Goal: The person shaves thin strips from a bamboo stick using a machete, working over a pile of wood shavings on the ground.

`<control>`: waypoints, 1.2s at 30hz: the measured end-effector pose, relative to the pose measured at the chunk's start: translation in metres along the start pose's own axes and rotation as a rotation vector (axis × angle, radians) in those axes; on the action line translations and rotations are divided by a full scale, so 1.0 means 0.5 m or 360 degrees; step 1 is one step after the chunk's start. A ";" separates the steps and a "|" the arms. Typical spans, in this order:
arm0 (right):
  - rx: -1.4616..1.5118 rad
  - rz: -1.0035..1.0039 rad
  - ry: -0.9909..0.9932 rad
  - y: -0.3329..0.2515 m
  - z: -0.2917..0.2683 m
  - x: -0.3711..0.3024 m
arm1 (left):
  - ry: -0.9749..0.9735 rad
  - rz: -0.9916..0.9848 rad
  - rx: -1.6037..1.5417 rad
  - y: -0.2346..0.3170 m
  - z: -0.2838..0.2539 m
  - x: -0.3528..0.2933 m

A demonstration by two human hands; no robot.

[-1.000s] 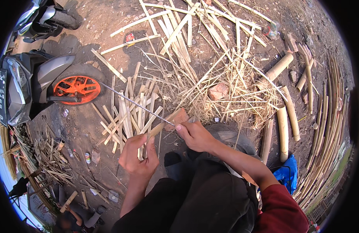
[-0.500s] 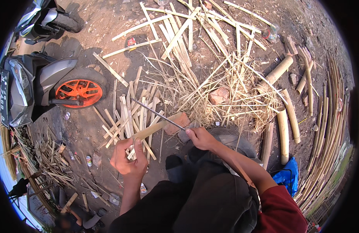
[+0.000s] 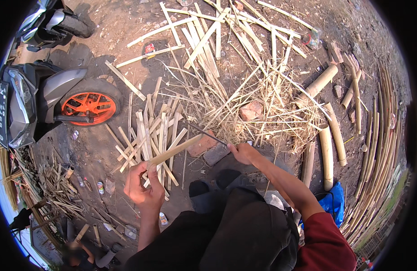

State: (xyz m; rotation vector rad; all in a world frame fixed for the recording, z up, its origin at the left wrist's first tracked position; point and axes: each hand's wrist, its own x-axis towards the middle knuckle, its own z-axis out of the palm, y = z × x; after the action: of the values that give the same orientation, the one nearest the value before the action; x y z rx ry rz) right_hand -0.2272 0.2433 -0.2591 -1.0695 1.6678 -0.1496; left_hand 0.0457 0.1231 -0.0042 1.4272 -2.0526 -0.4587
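My left hand is closed around the near end of a split bamboo strip, which slants away up to the right. In my right hand is the grip of a long, thin dark blade, a knife, its handle mostly covered by my fingers. The blade crosses close to the strip's far end; whether it touches cannot be made out. Below that end lie a reddish brick and a greyish block, just ahead of my feet.
Cut bamboo strips lie piled beyond my left hand. A heap of shavings spreads ahead, with bamboo tubes and long poles at right. A motorcycle's front wheel stands at left. Another person is at lower left.
The knife has shifted right with my right hand, so its tip no longer reaches over the strip pile. My left hand stays on the bamboo strip, nearly in place.
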 end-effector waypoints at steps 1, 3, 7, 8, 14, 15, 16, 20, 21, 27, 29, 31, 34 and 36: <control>-0.0002 -0.0079 0.0008 -0.027 -0.026 -0.001 | -0.0022 0.0088 -0.0032 0.002 0.005 0.000; 0.0035 -0.0213 -0.0026 -0.129 -0.070 -0.056 | -0.0124 0.0237 -0.0072 0.001 0.011 -0.001; 0.0583 -0.0659 0.0000 -0.303 -0.132 -0.171 | -0.0017 0.0445 -0.0029 0.031 0.021 0.043; 0.0618 -0.0697 -0.0016 -0.311 -0.127 -0.175 | -0.0048 0.0441 -0.0021 0.041 0.015 0.046; 0.0588 -0.0734 -0.0068 -0.297 -0.106 -0.193 | -0.0025 0.0416 -0.0003 0.034 0.023 0.032; 0.0527 -0.0710 -0.0032 -0.322 -0.131 -0.192 | 0.0015 0.0392 0.0011 0.032 0.029 0.043; 0.0466 -0.0685 0.0004 -0.337 -0.147 -0.189 | -0.0021 0.0358 0.0058 0.037 0.022 0.034; 0.0468 -0.0624 0.0014 -0.277 -0.100 -0.180 | -0.0036 0.0424 0.0049 0.042 0.027 0.029; 0.0429 -0.0533 0.0004 -0.240 -0.091 -0.165 | -0.0056 0.0454 0.0035 0.042 0.030 0.033; 0.0373 -0.0688 0.0084 -0.258 -0.117 -0.186 | -0.0048 0.0379 0.0018 0.046 0.040 0.034; 0.0386 -0.0501 0.0013 -0.236 -0.093 -0.173 | -0.0063 0.0399 0.0033 0.047 0.035 0.042; 0.0218 -0.0199 -0.0038 -0.121 -0.055 -0.106 | -0.0002 0.0439 0.0034 0.036 0.033 0.044; 0.0150 -0.0164 -0.0008 -0.088 -0.062 -0.095 | 0.0029 0.0373 0.0016 0.023 0.025 0.017; 0.0242 -0.0259 0.0007 -0.128 -0.056 -0.120 | 0.0022 0.0323 0.0024 0.024 0.029 0.009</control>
State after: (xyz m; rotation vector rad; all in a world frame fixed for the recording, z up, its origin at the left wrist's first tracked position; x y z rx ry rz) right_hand -0.2142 0.2370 -0.1682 -1.0887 1.5463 -0.3788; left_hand 0.0267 0.1228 -0.0070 1.2108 -2.1657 -0.3485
